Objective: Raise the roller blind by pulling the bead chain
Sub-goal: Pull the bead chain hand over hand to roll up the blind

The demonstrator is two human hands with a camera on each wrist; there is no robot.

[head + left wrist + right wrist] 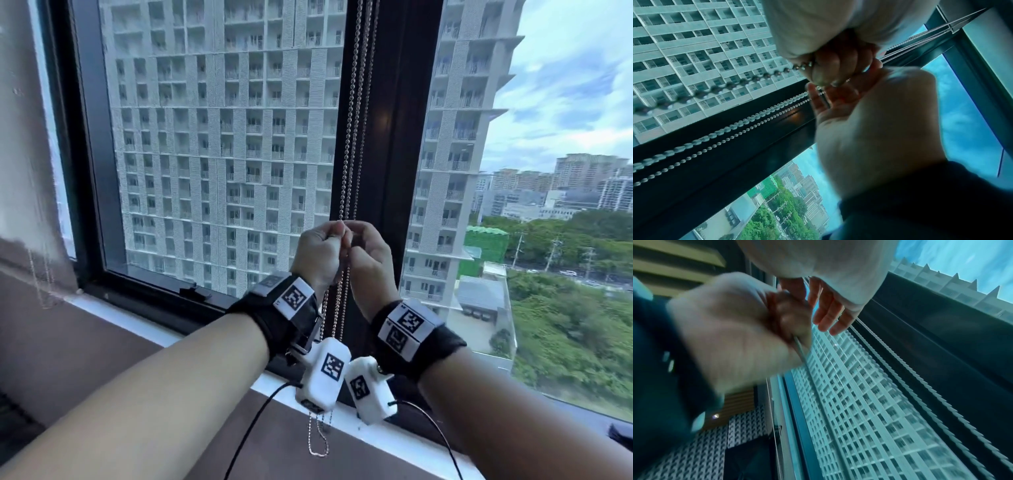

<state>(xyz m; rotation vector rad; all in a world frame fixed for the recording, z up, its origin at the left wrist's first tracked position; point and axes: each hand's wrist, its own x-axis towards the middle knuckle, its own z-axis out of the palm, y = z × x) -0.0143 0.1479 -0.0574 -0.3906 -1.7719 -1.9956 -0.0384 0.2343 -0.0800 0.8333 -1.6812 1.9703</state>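
The bead chain [352,144] hangs in several strands down the dark window frame [394,137]. Both hands meet on it at mid-height: the left hand [320,251] and the right hand [368,255] each pinch a strand in curled fingers, knuckles almost touching.

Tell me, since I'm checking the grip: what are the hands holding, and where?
Both hands, left and right, grip the bead chain side by side, partway down its hanging strands, well above its bottom loop.
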